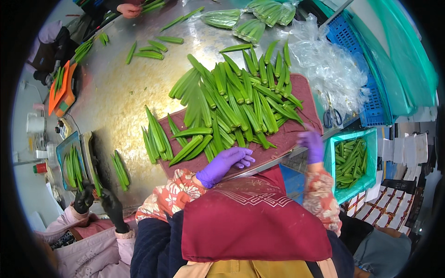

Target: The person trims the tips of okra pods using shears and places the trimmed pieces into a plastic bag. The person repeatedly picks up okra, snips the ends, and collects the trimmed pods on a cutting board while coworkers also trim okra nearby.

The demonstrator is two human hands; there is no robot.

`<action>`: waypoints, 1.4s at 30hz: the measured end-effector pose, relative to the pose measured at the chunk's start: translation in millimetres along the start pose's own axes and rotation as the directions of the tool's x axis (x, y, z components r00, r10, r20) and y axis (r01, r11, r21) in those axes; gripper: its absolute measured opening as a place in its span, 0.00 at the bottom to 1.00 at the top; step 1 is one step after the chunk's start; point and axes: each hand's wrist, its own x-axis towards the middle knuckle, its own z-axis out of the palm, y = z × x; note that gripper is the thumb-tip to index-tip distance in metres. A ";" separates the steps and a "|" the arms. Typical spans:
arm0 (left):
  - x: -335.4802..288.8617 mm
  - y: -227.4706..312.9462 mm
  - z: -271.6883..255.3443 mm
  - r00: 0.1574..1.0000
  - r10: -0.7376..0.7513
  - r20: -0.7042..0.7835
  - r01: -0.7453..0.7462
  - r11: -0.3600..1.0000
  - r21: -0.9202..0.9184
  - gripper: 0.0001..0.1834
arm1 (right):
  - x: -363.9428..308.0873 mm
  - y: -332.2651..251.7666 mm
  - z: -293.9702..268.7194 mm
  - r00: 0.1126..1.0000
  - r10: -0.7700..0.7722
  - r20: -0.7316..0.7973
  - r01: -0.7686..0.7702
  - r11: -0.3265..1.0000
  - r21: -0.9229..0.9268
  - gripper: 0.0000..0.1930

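Observation:
A heap of green okra (241,102) covers most of a dark red cloth (308,92) in front of me. My left hand (227,164), in a purple glove, rests at the near edge of the cloth beside the lowest pods. Its fingers point right, loosely bent and a little apart, with nothing seen in them. My right hand (311,144), also gloved in purple, is over the table's edge at the cloth's right corner. Motion smears its fingers, and nothing can be made out in them. A small row of okra (156,139) lies at the cloth's left side.
A green-lined crate of okra (350,162) stands to the right. Clear plastic bags (327,60), scissors (332,117) and bagged okra (269,14) lie beyond. At left, a co-worker's black-gloved hands (111,208) are near a tray of okra (69,160) and an orange scale (65,97).

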 end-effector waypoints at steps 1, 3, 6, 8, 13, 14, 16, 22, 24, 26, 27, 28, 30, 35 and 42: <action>-0.3 2.1 0.7 1.000 0.004 0.003 -0.004 1.000 0.008 0.18 | -4.8 -7.0 42.8 0.998 -0.052 0.026 0.057 0.971 -0.232 0.25; -0.6 5.9 1.0 1.000 0.018 -0.001 -0.018 1.000 0.026 0.18 | -6.3 -24.0 100.9 0.912 -0.337 0.233 0.403 0.641 -0.654 0.28; -3.3 8.4 -1.2 1.000 0.030 -0.007 -0.030 0.999 0.030 0.18 | 10.5 -13.0 127.9 0.863 -0.344 0.370 0.478 0.321 -0.818 0.29; -4.6 6.6 -4.6 0.999 0.031 -0.013 -0.031 0.999 0.027 0.18 | 5.6 -8.9 116.8 0.938 -0.258 0.233 0.345 0.610 -0.713 0.26; 0.6 8.6 -1.7 0.999 0.039 -0.029 -0.039 0.999 -0.001 0.18 | -33.1 -20.2 70.6 0.952 0.242 0.188 -0.261 0.961 0.087 0.18; 3.4 11.1 1.5 0.998 0.050 -0.032 -0.051 0.999 -0.011 0.19 | -40.4 -20.2 68.3 0.933 0.260 0.249 -0.310 0.933 0.185 0.18; 4.7 19.0 9.0 0.995 0.081 -0.059 -0.085 0.994 -0.063 0.20 | -52.5 -18.5 72.0 0.883 0.274 0.380 -0.418 0.828 0.373 0.18; 7.4 22.2 11.0 0.970 0.209 -0.128 -0.227 0.962 -0.151 0.21 | -63.8 -16.4 93.3 0.720 0.271 0.639 -0.591 0.721 0.362 0.21; 3.9 24.1 11.4 0.970 0.156 -0.185 -0.184 0.972 -0.148 0.20 | -68.1 -10.7 99.5 0.790 0.247 0.562 -0.420 0.885 0.201 0.23; 2.0 25.4 11.7 0.967 0.141 -0.214 -0.175 0.973 -0.150 0.19 | -68.7 -4.5 99.7 0.768 0.263 0.584 -0.431 0.886 0.168 0.22; 2.1 24.9 12.0 0.964 0.154 -0.217 -0.189 0.970 -0.152 0.19 | -68.3 -3.3 98.7 0.758 0.272 0.593 -0.435 0.888 0.150 0.22; 1.7 24.7 11.7 0.961 0.167 -0.220 -0.203 0.967 -0.153 0.19 | -67.5 -5.0 98.4 0.734 0.256 0.629 -0.467 0.863 0.193 0.21; 2.0 28.0 10.9 0.954 0.166 -0.251 -0.221 0.952 -0.210 0.18 | -66.3 -9.9 97.8 0.685 0.220 0.695 -0.535 0.799 0.274 0.21; 6.2 29.3 -2.0 0.901 0.319 -0.294 -0.378 0.911 -0.168 0.17 | -67.4 -10.1 98.7 0.685 0.230 0.691 -0.548 0.788 0.281 0.19; -0.1 37.9 -5.3 0.893 0.336 -0.298 -0.379 0.920 -0.097 0.19 | -72.8 -7.7 106.4 0.875 0.225 0.429 -0.330 0.925 0.188 0.16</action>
